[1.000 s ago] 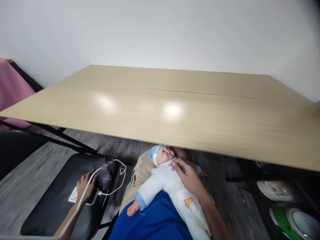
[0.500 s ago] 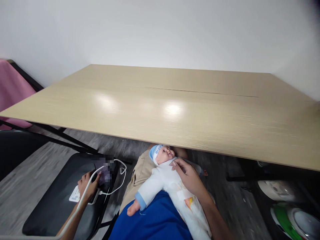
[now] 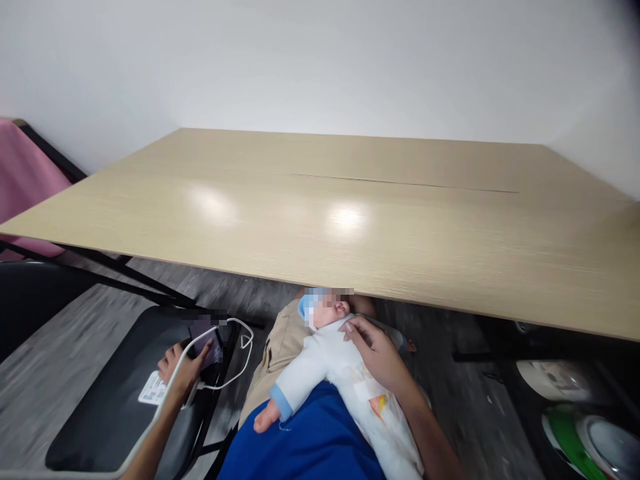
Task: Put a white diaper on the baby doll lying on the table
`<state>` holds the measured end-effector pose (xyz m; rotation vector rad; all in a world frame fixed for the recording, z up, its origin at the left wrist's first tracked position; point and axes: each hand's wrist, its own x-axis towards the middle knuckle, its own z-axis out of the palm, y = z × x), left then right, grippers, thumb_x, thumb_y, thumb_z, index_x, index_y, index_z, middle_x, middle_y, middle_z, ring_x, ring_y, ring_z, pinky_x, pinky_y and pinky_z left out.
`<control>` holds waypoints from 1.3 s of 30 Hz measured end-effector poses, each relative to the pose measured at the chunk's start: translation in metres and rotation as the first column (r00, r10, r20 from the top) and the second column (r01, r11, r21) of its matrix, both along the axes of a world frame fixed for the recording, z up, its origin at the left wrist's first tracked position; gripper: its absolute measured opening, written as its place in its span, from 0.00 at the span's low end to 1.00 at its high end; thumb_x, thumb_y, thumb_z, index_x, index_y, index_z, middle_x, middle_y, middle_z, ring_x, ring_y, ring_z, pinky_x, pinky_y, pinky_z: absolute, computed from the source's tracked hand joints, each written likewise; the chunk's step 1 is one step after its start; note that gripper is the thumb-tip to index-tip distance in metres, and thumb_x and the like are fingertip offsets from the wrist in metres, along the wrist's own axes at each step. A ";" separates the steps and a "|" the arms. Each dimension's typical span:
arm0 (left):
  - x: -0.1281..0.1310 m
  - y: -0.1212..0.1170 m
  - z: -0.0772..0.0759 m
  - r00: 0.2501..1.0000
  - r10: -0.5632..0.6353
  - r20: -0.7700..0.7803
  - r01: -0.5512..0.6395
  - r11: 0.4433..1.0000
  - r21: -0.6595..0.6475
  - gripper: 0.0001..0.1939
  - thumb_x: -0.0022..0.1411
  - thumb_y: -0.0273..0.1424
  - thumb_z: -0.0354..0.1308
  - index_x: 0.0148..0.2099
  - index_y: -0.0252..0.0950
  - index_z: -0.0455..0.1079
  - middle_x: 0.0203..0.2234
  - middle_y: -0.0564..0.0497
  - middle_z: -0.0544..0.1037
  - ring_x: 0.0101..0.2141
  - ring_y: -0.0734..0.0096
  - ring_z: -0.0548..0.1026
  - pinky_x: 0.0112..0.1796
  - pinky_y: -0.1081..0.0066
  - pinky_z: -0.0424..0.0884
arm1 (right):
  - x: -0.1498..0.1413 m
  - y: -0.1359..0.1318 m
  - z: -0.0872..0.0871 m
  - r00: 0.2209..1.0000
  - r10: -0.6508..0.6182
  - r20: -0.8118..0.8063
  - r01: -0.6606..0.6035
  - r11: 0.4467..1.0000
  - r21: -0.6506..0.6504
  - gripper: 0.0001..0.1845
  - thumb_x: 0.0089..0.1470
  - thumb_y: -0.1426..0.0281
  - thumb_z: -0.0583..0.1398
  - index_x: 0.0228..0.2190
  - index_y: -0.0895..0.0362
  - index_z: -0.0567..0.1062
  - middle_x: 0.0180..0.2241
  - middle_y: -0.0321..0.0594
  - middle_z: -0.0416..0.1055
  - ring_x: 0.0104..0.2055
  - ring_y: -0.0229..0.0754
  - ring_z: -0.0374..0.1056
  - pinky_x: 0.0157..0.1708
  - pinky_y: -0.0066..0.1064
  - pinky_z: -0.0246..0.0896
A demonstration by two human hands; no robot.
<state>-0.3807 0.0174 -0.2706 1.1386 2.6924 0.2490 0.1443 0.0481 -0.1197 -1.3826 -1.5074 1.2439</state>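
A baby doll (image 3: 345, 353) in a white suit with blue cuffs and a blue-and-white cap lies on my lap, its head by the table edge. My right hand (image 3: 377, 350) rests on its chest, thumb and fingers closed at the collar. On the black seat at my left, my left hand (image 3: 183, 367) is curled round the lower end of a phone (image 3: 207, 341), whose screen is partly blurred out. Beneath that hand lies a white power bank (image 3: 151, 389) with a printed label, partly covered. A white cable (image 3: 245, 363) loops beside it.
A wide wooden table (image 3: 320, 220) spans the view against a white wall, its front edge over my knees. The black chair (image 3: 115, 400) stands to my left. Pink cloth (image 3: 30, 173) hangs at far left. Below right are a green-and-white item (image 3: 570, 433) and dark shelving.
My left hand has shifted slightly up and right toward the phone, uncovering more of the power bank's label. My right hand and the doll stay in place.
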 end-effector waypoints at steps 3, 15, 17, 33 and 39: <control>-0.001 0.001 -0.001 1.000 0.003 0.006 -0.003 1.000 0.005 0.52 0.63 0.67 0.50 0.72 0.30 0.67 0.69 0.25 0.67 0.67 0.20 0.64 0.65 0.35 0.63 | 0.000 0.000 0.000 1.000 -0.001 -0.003 0.001 1.000 -0.001 0.21 0.75 0.50 0.58 0.39 0.52 0.78 0.37 0.40 0.80 0.44 0.50 0.76 0.49 0.38 0.65; -0.059 -0.019 -0.029 0.942 -0.332 0.050 0.327 0.940 0.096 0.34 0.71 0.49 0.46 0.66 0.33 0.74 0.67 0.32 0.76 0.69 0.42 0.70 0.69 0.43 0.61 | 0.001 0.001 -0.001 1.000 0.008 0.008 -0.008 1.000 0.001 0.22 0.74 0.48 0.57 0.40 0.52 0.79 0.36 0.40 0.78 0.44 0.50 0.75 0.48 0.38 0.65; -0.061 -0.021 -0.032 0.943 -0.330 0.042 0.325 0.940 0.105 0.35 0.72 0.51 0.45 0.67 0.33 0.74 0.67 0.32 0.76 0.69 0.42 0.70 0.68 0.44 0.62 | 0.001 0.000 -0.001 1.000 0.007 0.006 -0.007 1.000 0.004 0.22 0.74 0.48 0.57 0.39 0.52 0.78 0.36 0.40 0.78 0.43 0.50 0.75 0.48 0.37 0.65; -0.047 -0.020 -0.019 0.948 -0.318 0.005 0.317 0.946 0.061 0.37 0.69 0.53 0.47 0.67 0.33 0.71 0.67 0.32 0.75 0.68 0.38 0.69 0.68 0.45 0.62 | 0.001 0.000 -0.001 1.000 0.004 0.009 -0.004 1.000 0.010 0.22 0.75 0.49 0.57 0.38 0.52 0.78 0.37 0.41 0.80 0.45 0.50 0.76 0.49 0.38 0.66; -0.043 -0.019 -0.016 0.952 -0.305 0.004 0.304 0.951 0.062 0.37 0.69 0.53 0.47 0.68 0.32 0.71 0.67 0.32 0.75 0.68 0.38 0.69 0.68 0.45 0.61 | 0.001 0.001 -0.001 1.000 0.008 0.011 -0.008 1.000 0.004 0.22 0.75 0.49 0.57 0.39 0.52 0.78 0.38 0.42 0.80 0.45 0.50 0.76 0.50 0.39 0.66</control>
